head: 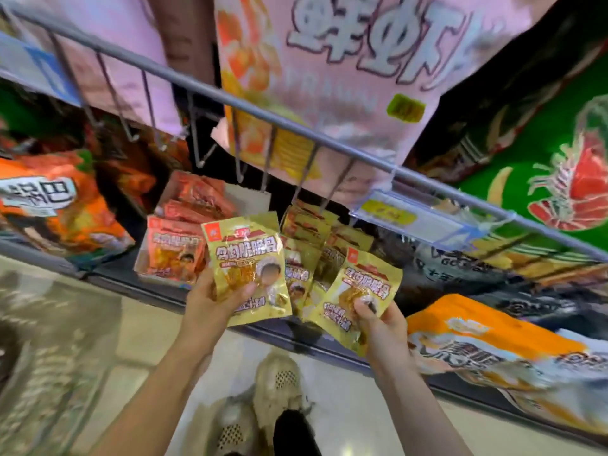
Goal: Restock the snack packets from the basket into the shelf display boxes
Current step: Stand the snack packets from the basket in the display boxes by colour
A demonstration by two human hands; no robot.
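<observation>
Lower centre of the frame: two beige shoes point(273, 390) on a pale floor point(345, 390). Above them, both hands hold yellow snack packets before the shelf edge point(316, 343). The left hand point(210, 301) pinches one yellow packet point(250, 268) by its lower left, thumb across the front. The right hand point(381, 324) grips a second yellow packet point(358, 297) from below, fingers curled round its lower edge. Behind, at centre, a display box of yellow packets point(312, 232) stands beside a display box of orange packets point(179, 238). Upper frame: a grey wire rail point(204, 90) crosses diagonally, with large pink bags point(345, 77) hanging behind it.
</observation>
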